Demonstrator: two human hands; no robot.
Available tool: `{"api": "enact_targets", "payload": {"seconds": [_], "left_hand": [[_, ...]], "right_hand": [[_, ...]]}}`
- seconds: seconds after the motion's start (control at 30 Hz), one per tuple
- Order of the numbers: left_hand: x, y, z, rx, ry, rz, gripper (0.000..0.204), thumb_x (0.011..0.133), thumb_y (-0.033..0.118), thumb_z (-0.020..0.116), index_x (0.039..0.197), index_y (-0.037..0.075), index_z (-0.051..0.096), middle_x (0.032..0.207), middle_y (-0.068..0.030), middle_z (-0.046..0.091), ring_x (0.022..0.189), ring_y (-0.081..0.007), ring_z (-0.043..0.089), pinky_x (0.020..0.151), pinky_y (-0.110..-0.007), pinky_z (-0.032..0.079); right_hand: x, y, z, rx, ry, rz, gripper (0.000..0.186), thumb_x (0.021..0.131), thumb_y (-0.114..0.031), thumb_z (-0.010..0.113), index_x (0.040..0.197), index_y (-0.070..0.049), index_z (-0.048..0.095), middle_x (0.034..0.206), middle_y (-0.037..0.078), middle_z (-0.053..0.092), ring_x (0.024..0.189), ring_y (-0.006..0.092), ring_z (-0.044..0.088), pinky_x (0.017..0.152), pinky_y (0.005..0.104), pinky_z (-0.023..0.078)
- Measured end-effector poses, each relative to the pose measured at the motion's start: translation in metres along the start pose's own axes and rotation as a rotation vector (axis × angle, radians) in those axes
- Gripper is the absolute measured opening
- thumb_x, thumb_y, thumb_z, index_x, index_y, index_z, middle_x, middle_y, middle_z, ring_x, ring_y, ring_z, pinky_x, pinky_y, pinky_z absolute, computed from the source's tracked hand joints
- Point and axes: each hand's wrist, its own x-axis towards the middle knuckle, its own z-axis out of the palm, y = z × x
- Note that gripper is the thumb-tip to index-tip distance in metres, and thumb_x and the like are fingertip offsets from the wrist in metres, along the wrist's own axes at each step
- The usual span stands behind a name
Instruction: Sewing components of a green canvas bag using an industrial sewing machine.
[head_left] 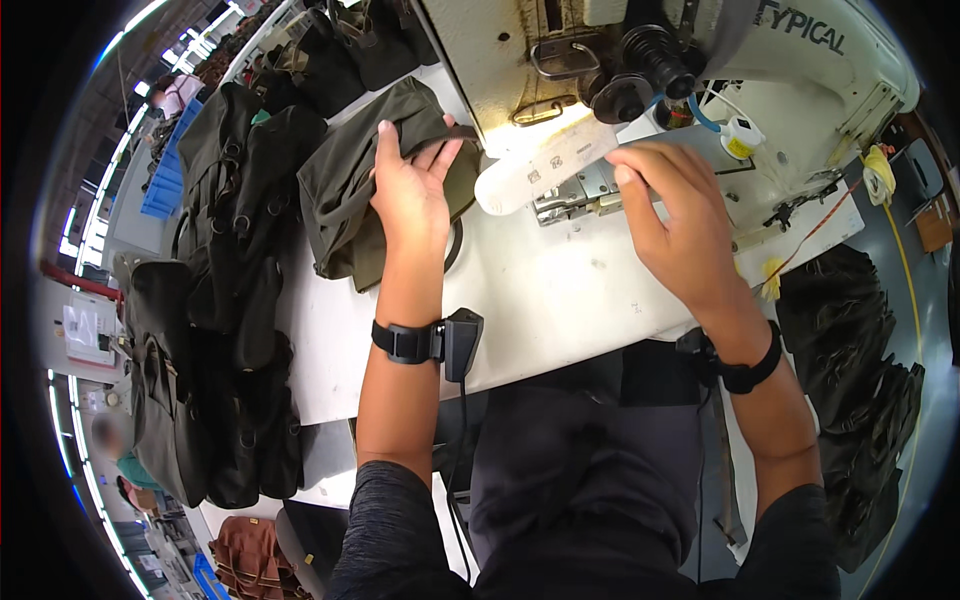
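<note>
A dark olive fabric bag (345, 195) lies on the white table left of the sewing machine (510, 60). My left hand (415, 195) is at its near right side, palm turned up, with the thumb and fingers closed about a dark strap (452, 133) of the bag. My right hand (685, 215) is to the right of the machine's needle area, thumb and forefinger pinched at the right end of a white, round-ended bar (545, 170) with small printed marks. The bar hides the needle area; the metal plate (580, 197) shows just below it.
Several dark bags (235, 200) are heaped along the left. More dark pieces (850, 390) hang or lie in a pile at the right. A brown bag (255, 560) sits at the lower left. The white table (540, 300) has its near edge before my lap. People stand far left.
</note>
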Motion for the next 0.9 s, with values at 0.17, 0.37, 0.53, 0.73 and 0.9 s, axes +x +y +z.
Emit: {"api": "enact_targets", "payload": {"seconds": [0.17,0.37,0.53,0.73,0.9], "left_hand": [[-0.008,-0.024,0.03,0.156,-0.055,0.148,0.055,0.107,0.037,0.056,0.136,-0.008,0.046,0.122,-0.0239,0.066,0.109,-0.0373,0.07,0.097,-0.044,0.058],[-0.041,-0.029,0.037,0.006,-0.176,0.032,0.044,0.107,0.036,0.056,0.123,-0.005,0.06,0.116,-0.0239,0.07,0.097,-0.0267,0.073,0.083,-0.039,0.06],[-0.053,-0.027,0.033,-0.131,-0.32,0.037,0.042,0.11,0.032,0.05,0.128,-0.004,0.061,0.125,-0.0135,0.069,0.114,-0.0234,0.068,0.104,-0.036,0.05],[-0.061,-0.032,0.038,-0.122,-0.207,0.076,0.046,0.111,0.035,0.049,0.131,-0.005,0.058,0.132,-0.0153,0.065,0.12,-0.0254,0.065,0.107,-0.04,0.05],[-0.073,-0.033,0.042,-0.132,-0.189,0.104,0.046,0.111,0.035,0.049,0.131,-0.006,0.058,0.132,-0.0165,0.064,0.122,-0.0265,0.064,0.107,-0.042,0.051]], "right_hand": [[0.018,0.018,0.032,-0.103,-0.146,-0.071,0.013,0.095,-0.01,0.06,0.095,0.0,0.068,0.092,0.013,0.07,0.092,0.032,0.066,0.088,0.0434,0.049],[0.027,0.022,0.055,-0.15,-0.24,-0.15,0.014,0.088,-0.008,0.059,0.079,-0.001,0.067,0.089,0.018,0.069,0.092,0.0354,0.067,0.082,0.0472,0.051],[0.042,0.032,0.05,-0.035,-0.373,-0.145,0.009,0.084,-0.013,0.065,0.085,-0.011,0.073,0.092,0.015,0.072,0.086,0.0343,0.071,0.07,0.0498,0.057],[0.05,0.025,0.042,0.203,-0.447,0.097,0.015,0.089,-0.022,0.068,0.092,-0.009,0.075,0.08,0.014,0.072,0.084,0.036,0.071,0.081,0.047,0.055],[0.046,0.027,0.043,0.265,-0.459,0.272,0.031,0.094,-0.032,0.068,0.089,-0.002,0.072,0.077,0.018,0.071,0.081,0.0379,0.069,0.08,0.0464,0.051]]}}
